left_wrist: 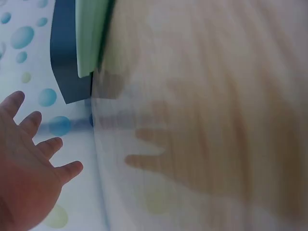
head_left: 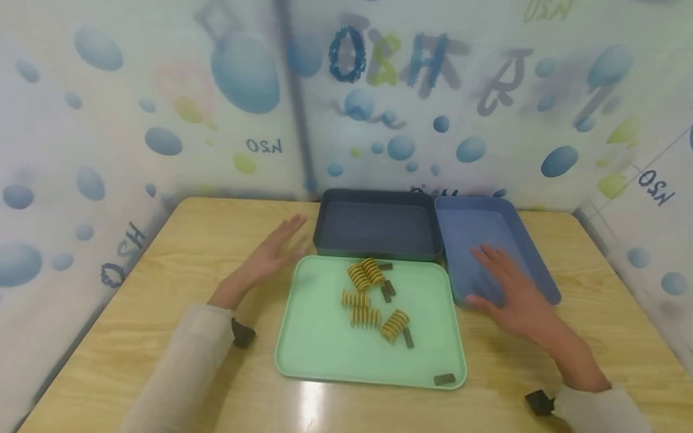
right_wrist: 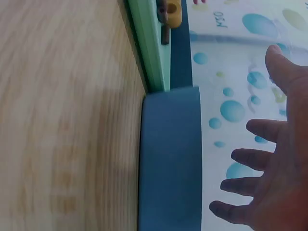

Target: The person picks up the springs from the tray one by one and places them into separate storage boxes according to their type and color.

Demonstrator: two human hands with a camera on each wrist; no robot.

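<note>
Facing you is a bubble-patterned backdrop [head_left: 476, 36], and before it spreads the wood-grained surface [head_left: 162, 270]. Take the middle of the pale green tray [head_left: 319, 349] as your clock centre: the dark bin [head_left: 379, 222] lies at 12 o'clock, just beyond the far rim, and the blue bin [head_left: 471, 228] at 2 o'clock, set at a slant. Your right grip [head_left: 511, 297], a bare hand, is just short of 3 o'clock, overlapping the blue bin's near end in the head view; its fingers are spread and hold nothing. Your left grip [head_left: 267, 255] is at 10 o'clock, beside the tray's far corner, likewise spread with nothing in it. The five yellow springs [head_left: 365, 317] all lie on the green tray: two side by side towards 12 o'clock, two near the centre, one towards 3. Smallest are the five dark springs [head_left: 444, 379], also on the tray: four near the yellow ones, one alone in the corner at 4 o'clock. With neither hand touching a spring, you seem to be poised ahead of a pick. The next move, as I judge it, calls for bringing one hand in over the tray and narrowing your fingertips on a single spring, carefully where dark and yellow crowd together.
</note>
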